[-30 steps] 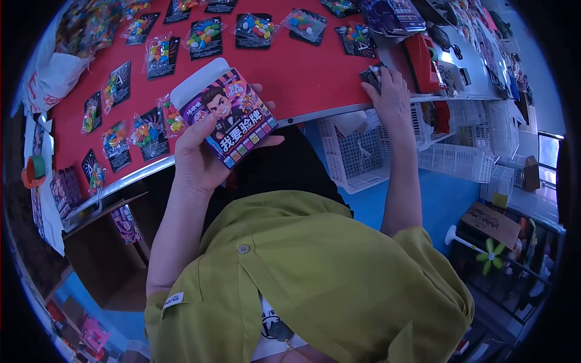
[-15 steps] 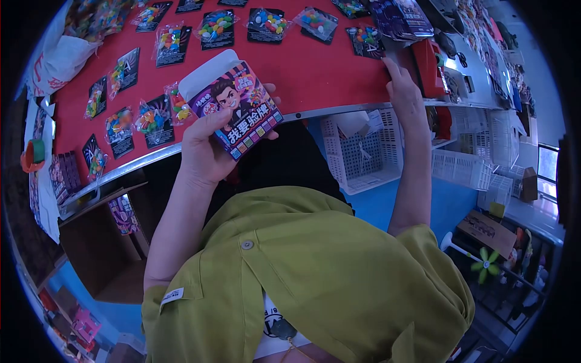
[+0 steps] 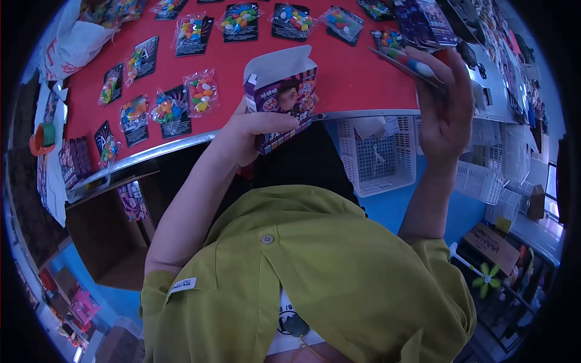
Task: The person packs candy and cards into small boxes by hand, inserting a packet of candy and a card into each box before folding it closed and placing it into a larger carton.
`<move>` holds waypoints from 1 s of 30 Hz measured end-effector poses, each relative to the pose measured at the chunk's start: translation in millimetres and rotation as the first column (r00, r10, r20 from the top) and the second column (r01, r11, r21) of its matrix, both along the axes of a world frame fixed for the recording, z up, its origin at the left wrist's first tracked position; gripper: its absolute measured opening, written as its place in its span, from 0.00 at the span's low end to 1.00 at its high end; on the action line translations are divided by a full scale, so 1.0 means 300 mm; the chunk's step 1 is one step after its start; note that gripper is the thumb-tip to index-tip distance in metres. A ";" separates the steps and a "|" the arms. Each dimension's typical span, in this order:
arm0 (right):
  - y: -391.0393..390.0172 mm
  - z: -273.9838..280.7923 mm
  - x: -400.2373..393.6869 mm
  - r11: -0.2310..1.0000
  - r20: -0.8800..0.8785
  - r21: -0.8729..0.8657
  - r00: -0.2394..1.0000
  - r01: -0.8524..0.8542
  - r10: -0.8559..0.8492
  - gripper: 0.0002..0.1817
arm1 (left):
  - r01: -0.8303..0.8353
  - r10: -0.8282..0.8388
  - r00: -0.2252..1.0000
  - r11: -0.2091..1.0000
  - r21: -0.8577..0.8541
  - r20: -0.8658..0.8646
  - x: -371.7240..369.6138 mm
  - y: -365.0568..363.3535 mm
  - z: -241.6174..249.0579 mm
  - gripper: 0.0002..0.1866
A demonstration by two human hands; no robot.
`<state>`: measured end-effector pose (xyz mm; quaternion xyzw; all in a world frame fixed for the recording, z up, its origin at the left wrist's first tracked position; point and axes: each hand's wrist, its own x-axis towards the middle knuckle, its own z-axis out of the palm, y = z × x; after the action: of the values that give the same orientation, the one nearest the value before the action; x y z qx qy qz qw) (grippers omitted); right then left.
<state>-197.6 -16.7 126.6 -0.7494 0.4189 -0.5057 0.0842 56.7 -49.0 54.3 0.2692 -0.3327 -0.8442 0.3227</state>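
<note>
In my left hand (image 3: 257, 127) is a small purple printed carton (image 3: 281, 100), its white top flap raised and the thumb across its front. My right hand (image 3: 448, 100) is lifted at the table's right side, fingers closed around a black card with a bag of colourful candies (image 3: 414, 65), seen tilted and nearly edge-on. Just beyond it, another candy bag (image 3: 390, 39) shows on the red table. Left of the carton lies a clear bag of candies (image 3: 203, 94).
Several candy bags on black cards, such as one candy bag (image 3: 171, 109), lie across the red table (image 3: 351, 85). Dark printed packs (image 3: 426, 24) are at the back right. Below the table edge are a white basket (image 3: 378, 160) and a cardboard box (image 3: 109, 242).
My right hand has picked up a candy card from the table and raised it. My left hand has turned the carton more upright and moved it right. The view has shifted slightly.
</note>
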 end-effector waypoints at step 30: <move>-0.111 -0.180 0.353 0.993 -0.541 -0.088 0.840 -0.081 0.021 0.15 | -0.414 0.469 0.883 0.800 -0.433 0.023 0.036 -0.022 -0.057 0.21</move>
<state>-91.7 -49.9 72.7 -0.8757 0.3776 -0.2940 -0.0641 67.5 -55.6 37.3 0.3185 -0.4528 -0.6355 0.5382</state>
